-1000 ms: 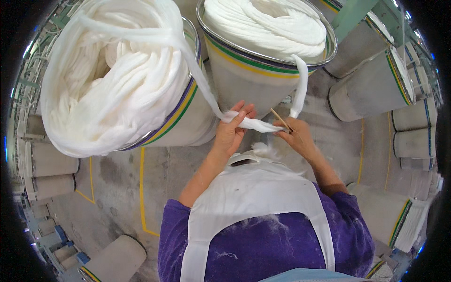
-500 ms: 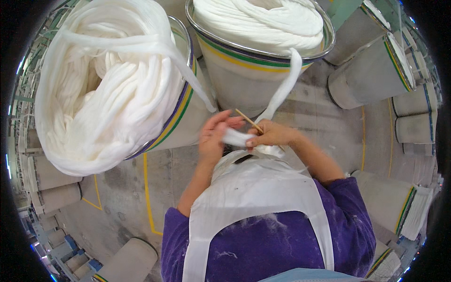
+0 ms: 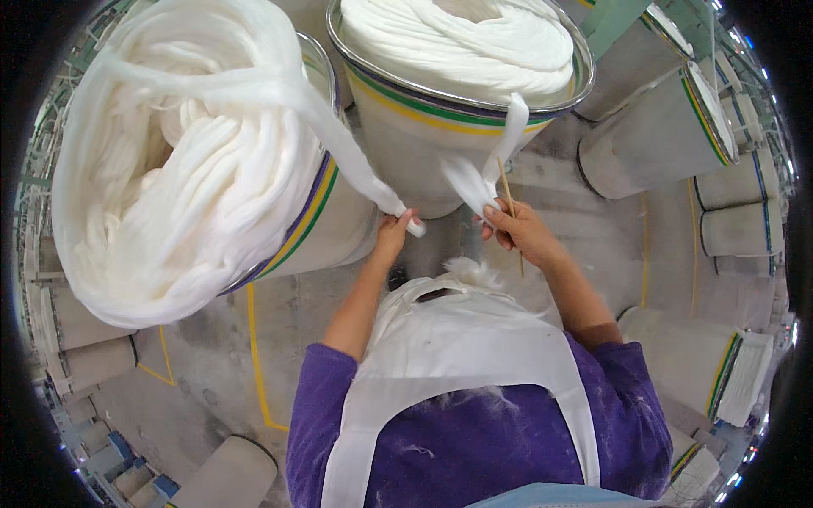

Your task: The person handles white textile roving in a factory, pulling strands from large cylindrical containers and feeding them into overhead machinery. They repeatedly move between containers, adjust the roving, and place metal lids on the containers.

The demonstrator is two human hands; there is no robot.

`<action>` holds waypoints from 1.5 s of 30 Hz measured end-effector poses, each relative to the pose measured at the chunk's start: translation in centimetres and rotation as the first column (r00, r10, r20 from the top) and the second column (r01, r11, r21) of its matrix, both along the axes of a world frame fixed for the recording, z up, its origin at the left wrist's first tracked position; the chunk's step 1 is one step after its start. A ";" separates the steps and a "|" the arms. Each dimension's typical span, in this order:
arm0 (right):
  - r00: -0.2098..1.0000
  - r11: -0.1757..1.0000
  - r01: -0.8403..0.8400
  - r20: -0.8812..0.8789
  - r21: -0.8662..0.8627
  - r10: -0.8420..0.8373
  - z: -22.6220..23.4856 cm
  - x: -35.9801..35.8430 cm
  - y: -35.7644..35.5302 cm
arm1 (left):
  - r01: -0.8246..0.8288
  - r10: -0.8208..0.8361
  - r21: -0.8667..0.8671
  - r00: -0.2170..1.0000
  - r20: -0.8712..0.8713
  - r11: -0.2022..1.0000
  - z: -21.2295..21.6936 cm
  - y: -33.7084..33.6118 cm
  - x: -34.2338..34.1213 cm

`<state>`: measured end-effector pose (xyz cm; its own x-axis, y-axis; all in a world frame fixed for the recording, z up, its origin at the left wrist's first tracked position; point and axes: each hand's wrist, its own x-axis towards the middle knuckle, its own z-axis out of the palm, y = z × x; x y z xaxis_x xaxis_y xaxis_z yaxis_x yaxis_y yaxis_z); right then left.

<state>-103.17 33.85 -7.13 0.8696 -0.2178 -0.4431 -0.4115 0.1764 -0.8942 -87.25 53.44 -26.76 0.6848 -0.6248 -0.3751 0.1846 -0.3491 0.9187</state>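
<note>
A thick white fibre sliver (image 3: 354,166) hangs from the heap in the left can, and my left hand (image 3: 396,233) is closed round its lower end, a short tip sticking out past the fingers. To the right, my right hand (image 3: 518,229) pinches a second sliver (image 3: 509,140) that comes over the rim of the middle can. Its frayed, fanned-out end (image 3: 464,179) spreads up and left from those fingers. A thin wooden stick (image 3: 506,182) is held in the same hand, standing nearly upright. The two hands are apart, with a gap between the sliver ends.
The left can (image 3: 318,199) overflows with coiled sliver (image 3: 195,229); the middle can (image 3: 406,135) holds a neater coil (image 3: 466,51). More cans (image 3: 648,127) line the right side. Loose fluff (image 3: 470,273) sits on my white apron (image 3: 457,339). Yellow lines (image 3: 254,356) mark the floor.
My hands have moved apart. The left now grips the left can's sliver instead of the loose piece between the hands. The right has moved slightly right, its stick turned more upright.
</note>
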 end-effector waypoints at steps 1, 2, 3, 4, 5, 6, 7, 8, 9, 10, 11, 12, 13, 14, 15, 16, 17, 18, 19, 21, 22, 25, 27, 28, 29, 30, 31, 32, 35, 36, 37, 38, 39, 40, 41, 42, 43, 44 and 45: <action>1.000 1.000 0.023 0.015 -0.019 -0.023 -0.2 -0.1 -0.1 | -0.051 0.025 -0.128 0.980 -0.197 0.990 1.7 -0.4 -0.9; 0.998 0.997 0.066 0.010 -0.042 -0.065 -0.5 -0.2 -0.1 | -0.111 0.036 -0.227 0.949 -0.313 0.967 3.6 -0.4 -1.8; 0.992 0.990 0.121 -0.028 -0.076 -0.124 -0.7 -0.2 -0.1 | -0.177 0.027 -0.298 0.894 -0.447 0.938 5.6 -0.3 -2.5; 0.992 0.991 0.128 0.011 -0.031 -0.127 -0.9 -0.1 0.1 | -0.252 -0.022 -0.400 0.823 -0.567 0.881 7.6 -0.2 -3.1; 0.989 0.989 0.145 0.020 0.000 -0.145 -1.0 0.0 0.2 | -0.254 -0.005 -0.373 0.821 -0.571 0.892 9.5 -0.2 -3.3; 0.988 0.988 0.143 0.046 0.051 -0.145 -1.1 0.1 0.5 | -0.255 -0.014 -0.391 0.822 -0.570 0.884 11.4 -0.2 -3.5; 0.992 0.993 0.116 0.046 0.011 -0.116 -1.0 0.2 0.6 | -0.255 -0.053 -0.468 0.833 -0.550 0.846 13.1 -0.3 -3.5; 0.996 0.995 0.078 0.046 -0.067 -0.075 -0.9 0.4 0.9 | -0.260 -0.028 -0.417 0.821 -0.570 0.871 14.7 -0.3 -3.3; 0.997 0.991 0.039 0.071 -0.126 -0.030 -0.6 0.4 1.1 | -0.265 -0.030 -0.425 0.820 -0.572 0.865 16.1 -0.3 -2.9; 0.996 0.983 -0.001 0.092 -0.185 0.019 -0.3 0.6 1.3 | -0.272 -0.030 -0.433 0.818 -0.574 0.859 17.4 -0.2 -2.7; 0.996 0.985 -0.037 0.074 -0.170 0.051 0.1 0.5 1.5 | -0.263 -0.012 -0.412 0.830 -0.557 0.872 18.4 -0.1 -2.5; 0.992 0.980 -0.063 0.092 -0.189 0.082 0.5 0.6 1.7 | -0.287 -0.019 -0.459 0.832 -0.555 0.841 19.2 0.0 -2.4; 0.988 0.974 -0.090 0.109 -0.207 0.114 0.9 0.7 2.0 | -0.295 -0.046 -0.499 0.825 -0.563 0.815 19.9 0.2 -2.2; 0.983 0.967 -0.115 0.114 -0.226 0.144 1.3 0.8 2.1 | -0.313 -0.070 -0.551 0.822 -0.565 0.774 20.3 0.3 -2.3; 0.981 0.977 -0.098 0.148 -0.191 0.127 1.6 1.0 2.3 | -0.326 -0.134 -0.625 0.808 -0.574 0.709 20.4 0.3 -2.8; 0.981 0.981 -0.079 0.161 -0.178 0.109 1.9 1.2 2.5 | -0.264 -0.164 -0.565 0.787 -0.595 0.782 20.4 0.4 -3.2; 0.984 0.985 -0.066 0.154 -0.162 0.092 2.2 1.4 2.6 | -0.213 -0.203 -0.547 0.773 -0.601 0.809 20.1 0.1 -3.9; 0.986 0.989 -0.053 0.151 -0.138 0.074 2.4 1.6 2.7 | -0.163 -0.190 -0.455 0.750 -0.634 0.875 19.8 0.1 -4.4; 0.990 0.989 -0.047 0.127 -0.140 0.065 2.6 1.8 2.7 | -0.185 -0.133 -0.408 0.760 -0.636 0.894 19.5 -0.3 -5.2; 0.992 0.993 -0.039 0.112 -0.113 0.052 2.9 2.0 2.8 | -0.305 -0.046 -0.449 0.784 -0.619 0.840 19.0 -0.5 -5.6; 0.995 0.994 -0.026 0.089 -0.101 0.036 3.0 2.1 2.8 | -0.362 0.011 -0.416 0.766 -0.643 0.834 18.8 -0.5 -5.6; 0.991 0.993 -0.024 0.128 -0.115 0.039 3.1 1.9 3.0 | -0.369 0.000 -0.487 0.797 -0.604 0.792 18.9 -0.1 -5.3; 0.980 0.973 -0.029 0.184 -0.229 0.073 3.1 1.8 3.2 | -0.379 0.012 -0.477 0.793 -0.610 0.793 19.2 0.2 -5.1; 0.980 0.970 -0.029 0.185 -0.241 0.075 3.0 1.7 3.2 | -0.377 0.012 -0.465 0.786 -0.618 0.801 19.4 0.3 -5.1; 0.980 0.967 -0.028 0.185 -0.253 0.077 3.0 1.7 3.3 | -0.365 -0.028 -0.492 0.781 -0.624 0.790 19.5 0.4 -5.2; 0.976 0.964 -0.021 0.204 -0.263 0.077 2.9 1.7 3.3 | -0.330 0.002 -0.457 0.812 -0.583 0.826 19.7 0.4 -5.3; 0.978 0.969 -0.004 0.201 -0.248 0.056 2.9 1.8 3.3 | -0.285 -0.010 -0.460 0.841 -0.540 0.841 19.9 0.5 -5.5; 0.976 0.973 0.016 0.216 -0.231 0.035 2.9 1.9 3.3 | -0.246 -0.024 -0.447 0.856 -0.517 0.860 20.0 0.6 -5.6; 0.978 0.968 0.037 0.208 -0.248 0.016 3.1 2.2 3.2 | -0.332 -0.063 -0.522 0.796 -0.602 0.786 20.3 0.7 -5.9; 0.984 0.958 0.050 0.178 -0.282 0.001 3.3 2.2 3.2 | -0.359 -0.082 -0.546 0.777 -0.624 0.757 20.3 0.7 -5.8; 0.981 0.964 0.039 0.191 -0.263 0.013 3.4 2.2 3.1 | -0.359 -0.072 -0.517 0.766 -0.639 0.777 20.3 0.7 -5.7; 0.982 0.965 0.039 0.187 -0.258 0.010 3.6 2.2 3.1 | -0.358 -0.049 -0.492 0.768 -0.638 0.794 20.3 0.8 -5.6; 0.983 0.966 0.039 0.184 -0.254 0.009 3.8 2.2 3.0 | -0.357 -0.033 -0.473 0.770 -0.637 0.806 20.2 0.8 -5.4; 0.979 0.963 0.069 0.204 -0.262 -0.015 4.1 2.1 3.0 | -0.346 -0.051 -0.479 0.766 -0.640 0.806 20.0 0.8 -5.3; 0.974 0.958 0.100 0.224 -0.268 -0.039 4.3 1.9 3.0 | -0.339 -0.003 -0.460 0.802 -0.598 0.821 19.9 0.8 -5.1; 0.966 0.960 0.098 0.256 -0.261 -0.030 4.5 1.8 3.0 | -0.360 0.035 -0.460 0.817 -0.576 0.812 19.8 0.8 -4.9; 0.968 0.962 0.113 0.245 -0.248 -0.050 4.6 1.5 3.0 | -0.368 0.043 -0.483 0.828 -0.560 0.794 19.7 0.8 -4.7; 0.969 0.970 0.094 0.244 -0.225 -0.037 4.7 1.3 3.0 | -0.376 0.041 -0.515 0.835 -0.548 0.770 19.7 0.8 -4.5; 0.964 0.970 0.103 0.264 -0.221 -0.042 4.8 1.1 3.1 | -0.386 0.065 -0.499 0.836 -0.545 0.776 19.7 0.8 -4.3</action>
